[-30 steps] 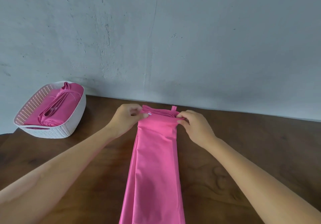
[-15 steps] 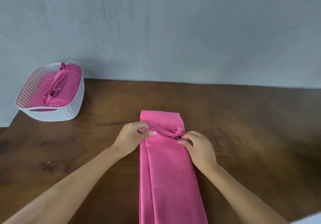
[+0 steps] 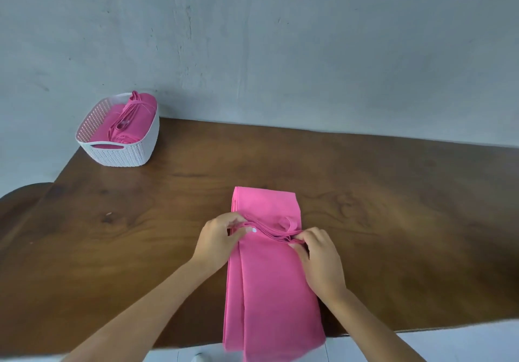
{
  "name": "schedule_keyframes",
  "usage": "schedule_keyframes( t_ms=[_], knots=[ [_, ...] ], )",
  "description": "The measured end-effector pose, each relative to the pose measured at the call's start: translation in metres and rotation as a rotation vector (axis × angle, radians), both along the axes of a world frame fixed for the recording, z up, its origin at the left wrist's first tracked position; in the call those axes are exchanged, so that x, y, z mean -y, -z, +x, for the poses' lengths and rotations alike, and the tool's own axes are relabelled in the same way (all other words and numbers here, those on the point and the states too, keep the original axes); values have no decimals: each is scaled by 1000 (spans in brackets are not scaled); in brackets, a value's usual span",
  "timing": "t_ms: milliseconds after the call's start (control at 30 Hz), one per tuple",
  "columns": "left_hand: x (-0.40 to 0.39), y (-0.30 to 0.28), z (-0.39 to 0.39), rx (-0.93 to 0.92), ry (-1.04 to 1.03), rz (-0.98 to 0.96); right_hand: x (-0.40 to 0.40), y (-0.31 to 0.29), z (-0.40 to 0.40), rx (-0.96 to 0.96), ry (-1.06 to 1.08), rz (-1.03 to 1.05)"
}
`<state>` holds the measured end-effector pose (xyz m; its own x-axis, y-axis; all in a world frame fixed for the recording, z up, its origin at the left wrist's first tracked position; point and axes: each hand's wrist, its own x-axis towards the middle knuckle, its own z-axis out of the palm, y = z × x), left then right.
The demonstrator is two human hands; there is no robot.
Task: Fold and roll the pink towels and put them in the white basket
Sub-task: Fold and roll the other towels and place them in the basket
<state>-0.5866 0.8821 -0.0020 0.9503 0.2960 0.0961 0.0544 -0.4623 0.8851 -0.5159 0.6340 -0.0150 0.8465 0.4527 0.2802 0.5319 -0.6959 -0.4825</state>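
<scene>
A long pink towel (image 3: 269, 291) lies folded into a narrow strip on the brown wooden table (image 3: 393, 207), its near end hanging over the front edge. Its far end is doubled back toward me, so layered edges lie across the strip. My left hand (image 3: 217, 242) pinches the left corner of those edges. My right hand (image 3: 320, 257) pinches the right corner. The white woven basket (image 3: 123, 156) stands at the table's far left corner with rolled pink towels (image 3: 132, 120) inside.
A grey wall (image 3: 280, 38) runs behind the table. The table's left end curves away near the basket. Pale floor (image 3: 463, 342) shows below the front edge.
Both hands have drawn the towel's far end back toward me, folding it over the strip. The view has tilted down and the basket now sits farther away on the left.
</scene>
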Motion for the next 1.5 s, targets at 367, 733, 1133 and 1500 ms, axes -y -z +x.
schedule_keyframes(
  t_ms=[367, 733, 1133, 1500],
  knots=[
    [92, 0, -92, 3, -271, 33, 63, 18, -63, 155, -130, 75],
    [129, -22, -162, -99, -269, -89, 105, 1, -119, 157, -168, 56],
    [119, -99, -218, 51, -193, -88, 104, -98, -187, 281, -116, 116],
    [102, -144, -289, 183, -48, -106, 101, -168, -275, 290, -17, -63]
  ],
)
